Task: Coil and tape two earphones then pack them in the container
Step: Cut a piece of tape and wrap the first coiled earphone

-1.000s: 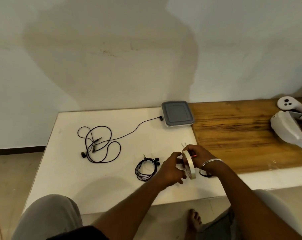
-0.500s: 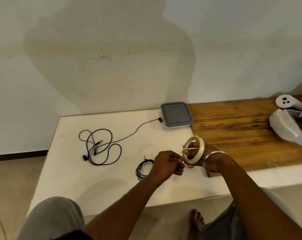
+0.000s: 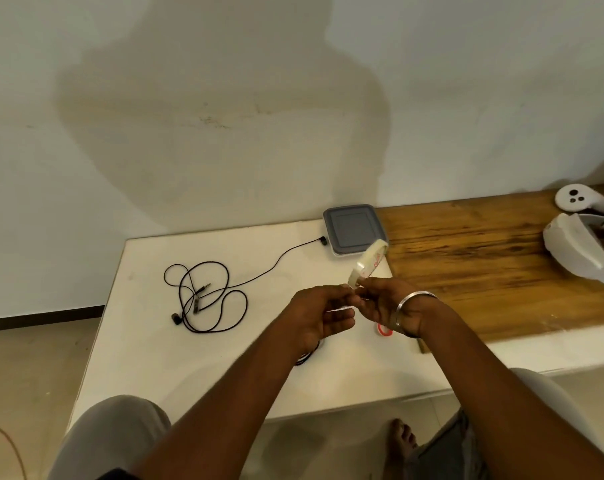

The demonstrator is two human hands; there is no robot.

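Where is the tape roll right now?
Head view, just right of centre: the tape roll is pinched between the left hand and right hand, raised in front of the grey-lidded container.

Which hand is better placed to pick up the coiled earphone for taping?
Left, probably: the left hand sits directly above the coiled earphone, whose loops show under its wrist, while the right hand grips the tape roll.
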